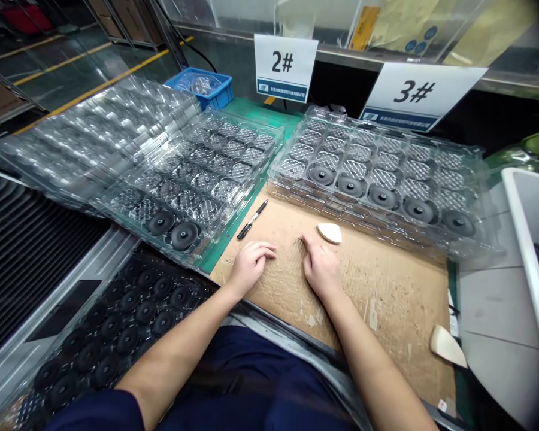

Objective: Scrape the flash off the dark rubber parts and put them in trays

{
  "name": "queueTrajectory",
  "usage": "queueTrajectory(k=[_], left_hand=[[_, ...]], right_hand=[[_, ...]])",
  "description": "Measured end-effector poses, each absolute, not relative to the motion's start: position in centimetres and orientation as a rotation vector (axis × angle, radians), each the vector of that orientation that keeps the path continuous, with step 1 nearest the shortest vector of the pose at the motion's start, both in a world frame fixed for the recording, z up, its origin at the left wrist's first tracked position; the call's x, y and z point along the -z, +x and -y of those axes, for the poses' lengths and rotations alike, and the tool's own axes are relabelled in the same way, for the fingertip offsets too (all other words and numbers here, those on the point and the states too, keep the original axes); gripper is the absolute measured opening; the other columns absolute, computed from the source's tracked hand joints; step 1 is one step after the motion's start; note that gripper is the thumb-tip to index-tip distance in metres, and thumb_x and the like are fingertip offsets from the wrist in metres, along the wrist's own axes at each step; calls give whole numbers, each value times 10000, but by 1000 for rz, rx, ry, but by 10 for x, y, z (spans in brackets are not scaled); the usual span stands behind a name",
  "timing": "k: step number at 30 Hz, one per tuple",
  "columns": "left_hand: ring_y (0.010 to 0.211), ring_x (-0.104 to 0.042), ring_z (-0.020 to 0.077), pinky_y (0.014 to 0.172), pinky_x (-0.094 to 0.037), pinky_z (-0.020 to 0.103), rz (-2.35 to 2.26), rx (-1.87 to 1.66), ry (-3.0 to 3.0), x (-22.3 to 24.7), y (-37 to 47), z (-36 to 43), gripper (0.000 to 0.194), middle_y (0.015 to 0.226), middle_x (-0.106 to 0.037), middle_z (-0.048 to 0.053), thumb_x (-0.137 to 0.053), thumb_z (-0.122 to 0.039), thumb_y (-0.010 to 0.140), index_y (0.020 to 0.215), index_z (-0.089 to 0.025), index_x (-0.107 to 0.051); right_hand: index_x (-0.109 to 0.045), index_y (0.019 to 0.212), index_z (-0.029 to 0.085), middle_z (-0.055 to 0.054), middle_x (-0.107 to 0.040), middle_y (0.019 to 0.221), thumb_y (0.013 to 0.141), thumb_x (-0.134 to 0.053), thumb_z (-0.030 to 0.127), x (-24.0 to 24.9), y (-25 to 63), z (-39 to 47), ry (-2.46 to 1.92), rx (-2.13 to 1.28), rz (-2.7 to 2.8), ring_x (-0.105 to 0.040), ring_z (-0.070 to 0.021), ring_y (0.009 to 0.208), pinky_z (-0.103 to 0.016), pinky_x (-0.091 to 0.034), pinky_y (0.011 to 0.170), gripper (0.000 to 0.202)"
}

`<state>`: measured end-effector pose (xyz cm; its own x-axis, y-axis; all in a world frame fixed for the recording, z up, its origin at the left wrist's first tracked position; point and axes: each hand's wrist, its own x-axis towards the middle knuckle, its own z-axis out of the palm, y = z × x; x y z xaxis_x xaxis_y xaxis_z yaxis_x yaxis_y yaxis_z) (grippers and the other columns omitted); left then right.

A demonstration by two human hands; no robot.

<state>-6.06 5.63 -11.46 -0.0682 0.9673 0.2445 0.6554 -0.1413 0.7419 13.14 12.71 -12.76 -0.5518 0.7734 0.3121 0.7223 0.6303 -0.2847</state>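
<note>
My left hand (pixel 253 265) rests on the brown cardboard (pixel 287 287), fingers loosely extended to the right and nothing in them. Across from it, my right hand (pixel 320 263) lies on the same cardboard, its index finger pointing forward and the other fingers curled; no object shows in it. A black pen (pixel 252 219) lies just beyond my left hand. Close to my right hand is a white wedge-shaped pad (pixel 330 233). Clear trays at the left (pixel 206 173) and at the right (pixel 377 161) hold round black parts, some in their front rows.
Stacked clear trays (pixel 94 126) stand far left, beside a blue bin (pixel 206 87). Below left is a tray of black round parts (pixel 126 317). A second pad (pixel 447 346) lies near a grey-white bin (pixel 521 239). Signs 2# (pixel 285 66) and 3# (pixel 420 93) hang behind.
</note>
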Motion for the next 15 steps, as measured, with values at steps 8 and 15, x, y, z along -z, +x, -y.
queueTrajectory(k=[8, 15], left_hand=[[938, -581, 171, 858, -458, 408, -1736, -1067, 1814, 114, -60, -56, 158, 958, -640, 47, -502, -249, 861, 827, -146, -618], [950, -582, 165, 868, -457, 393, -1780, -1025, 1803, 115, -61, -57, 144, 963, -653, 40, -492, -150, 850, 807, -157, -629]], right_hand=[[-426, 1284, 141, -81, -636, 1072, 807, -376, 92, 127, 133, -126, -1144, -215, 2460, -550, -200, 818, -328, -447, 783, 482], [-433, 1279, 130, -111, -611, 1128, 798, -370, 76, 126, 131, -129, -1130, -278, 2424, -557, -225, 867, -369, -454, 796, 487]])
